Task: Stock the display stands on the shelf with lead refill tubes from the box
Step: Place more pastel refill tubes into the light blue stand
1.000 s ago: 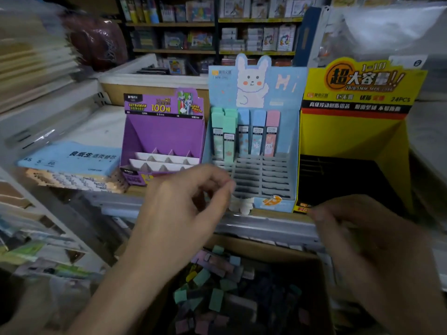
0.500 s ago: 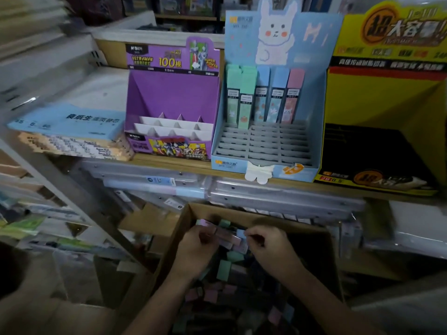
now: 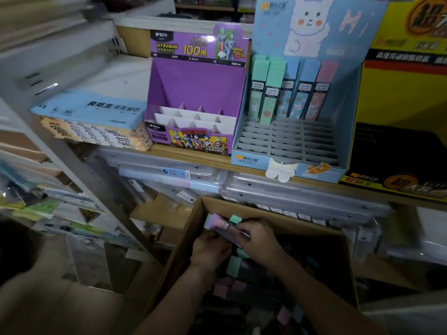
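Both hands are down inside one cardboard box point(image 3: 186, 240). The left hand point(image 3: 210, 249) and right hand point(image 3: 260, 240) meet over a bunch of tubes point(image 3: 221, 223), with the fingers of each curled around it. Pink and mint-green ends stick out beyond the knuckles, but how many tubes are in the bunch cannot be told. Loose tubes point(image 3: 234, 266) in green, pink and darker colours lie under and nearer than the hands, too dim to count.

Three display stands sit on the shelf point(image 3: 193, 157) above and beyond the hands. Beyond the left hand is the purple stand point(image 3: 193, 81), printed "M&G", "ULTRAMAN HEROES", "100根", "0.5mm" and "SUPER POWER". Beyond the right hand is the blue rabbit stand point(image 3: 343, 110), reading "HI". It holds five standing tubes point(image 3: 291, 93) across, two green, two blue and one pink, with two more green tops behind the green pair. Their labels read "2B/0.5". Further right is the yellow stand point(image 3: 396, 93), marked "2B". Far left of the hands lies a blue paper pack point(image 3: 92, 110) printed "良纸生".
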